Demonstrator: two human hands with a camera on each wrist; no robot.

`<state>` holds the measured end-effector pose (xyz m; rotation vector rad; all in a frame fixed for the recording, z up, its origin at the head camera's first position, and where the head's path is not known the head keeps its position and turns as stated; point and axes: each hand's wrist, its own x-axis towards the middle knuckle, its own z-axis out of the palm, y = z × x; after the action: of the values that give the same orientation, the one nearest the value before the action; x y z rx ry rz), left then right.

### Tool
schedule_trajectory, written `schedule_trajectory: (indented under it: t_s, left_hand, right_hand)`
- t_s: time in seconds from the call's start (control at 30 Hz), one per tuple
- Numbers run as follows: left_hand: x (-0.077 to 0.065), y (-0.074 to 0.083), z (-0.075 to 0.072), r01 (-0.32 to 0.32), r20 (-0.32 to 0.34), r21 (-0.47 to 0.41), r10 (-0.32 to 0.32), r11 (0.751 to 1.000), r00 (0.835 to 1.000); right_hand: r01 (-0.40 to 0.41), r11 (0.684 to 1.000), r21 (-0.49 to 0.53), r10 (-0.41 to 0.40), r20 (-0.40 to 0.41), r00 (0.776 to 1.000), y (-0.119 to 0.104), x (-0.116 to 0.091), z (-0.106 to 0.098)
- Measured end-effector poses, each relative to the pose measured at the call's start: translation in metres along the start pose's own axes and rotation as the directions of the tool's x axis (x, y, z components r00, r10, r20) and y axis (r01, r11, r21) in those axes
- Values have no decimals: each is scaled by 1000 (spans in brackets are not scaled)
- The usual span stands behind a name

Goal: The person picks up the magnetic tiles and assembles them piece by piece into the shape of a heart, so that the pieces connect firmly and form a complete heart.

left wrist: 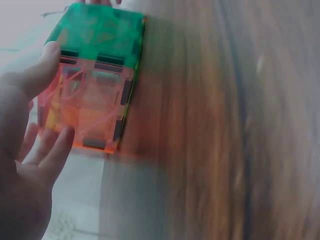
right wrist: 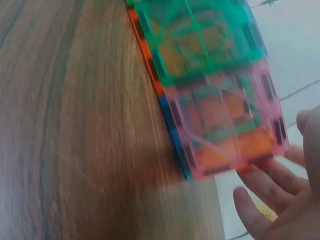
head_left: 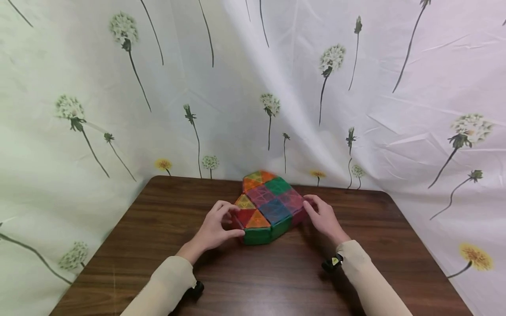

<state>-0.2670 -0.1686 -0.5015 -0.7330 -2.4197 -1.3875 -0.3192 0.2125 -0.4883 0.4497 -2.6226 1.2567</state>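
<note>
A low closed box of translucent magnetic tiles (head_left: 272,210) lies on the table, topped with squares and triangles in red, orange, yellow, green, purple and blue. At its left corner, my left hand (head_left: 215,226) spreads thumb and fingers against the side. The left wrist view has that thumb by a green tile (left wrist: 100,35) and the fingertips near a pink tile (left wrist: 90,105). My right hand (head_left: 324,219) touches the box's right corner with its fingertips. In the right wrist view, loosely bent fingers (right wrist: 265,185) meet the end of a pink side tile (right wrist: 225,120).
The box stands toward the far edge of a dark wooden table (head_left: 257,281). Behind the table hangs a pale cloth (head_left: 237,109) printed with dandelions. Black wrist straps (head_left: 332,263) show at the cuffs of both light sleeves (head_left: 166,281).
</note>
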Motion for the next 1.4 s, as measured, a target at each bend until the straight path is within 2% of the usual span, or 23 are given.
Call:
schedule_trajectory:
  t_s: [0.13, 0.27, 0.47, 0.57, 0.73, 0.87, 0.97, 1.07, 1.13, 1.2, 1.33, 1.4]
  left_hand:
    - [-4, -5, -11, 37, 16, -39, -37, 999, 999]
    - [-6, -9, -15, 78, 11, -34, -78, 996, 997]
    - [-2, -14, -20, 64, -19, -1, -64, 998, 998]
    - [1, -16, -24, 67, -12, 7, -67, 998, 998]
    - [9, -18, -30, 99, 25, 19, -100, 995, 995]
    - [13, -21, -33, 138, 37, 24, -139, 990, 990]
    - [13, -24, -32, 178, -7, 75, -178, 981, 984]
    - [10, -23, -29, 254, -78, 110, -247, 961, 966]
    - [7, -19, -26, 296, -111, 116, -284, 948, 952]
    - [4, -13, -23, 324, -117, 90, -313, 942, 942]
    - [2, -4, -17, 326, -120, 51, -318, 944, 940]
    - [2, -1, -16, 329, -125, 43, -322, 943, 938]
  right_hand:
    - [32, 999, -4, -32, 31, 999, 3, -3, -8]
    - [47, 998, 42, -52, 122, 991, 4, -4, -13]
    - [31, 982, 188, -79, 257, 963, 10, -5, -15]
    - [43, 983, 181, -95, 289, 953, 13, -7, -13]
    - [81, 992, 100, -108, 304, 947, 11, -7, -7]
    - [123, 989, 86, -143, 297, 944, 4, -2, -3]
    - [120, 989, 85, -141, 315, 938, 0, 2, 1]
    - [97, 991, 91, -123, 351, 928, -3, 5, 3]
    - [93, 989, 113, -129, 367, 921, -2, 7, 4]
    - [102, 983, 154, -153, 372, 915, 0, 8, 3]
    - [124, 960, 251, -212, 363, 907, 4, 11, 2]
    - [112, 957, 267, -206, 359, 910, 4, 13, 2]
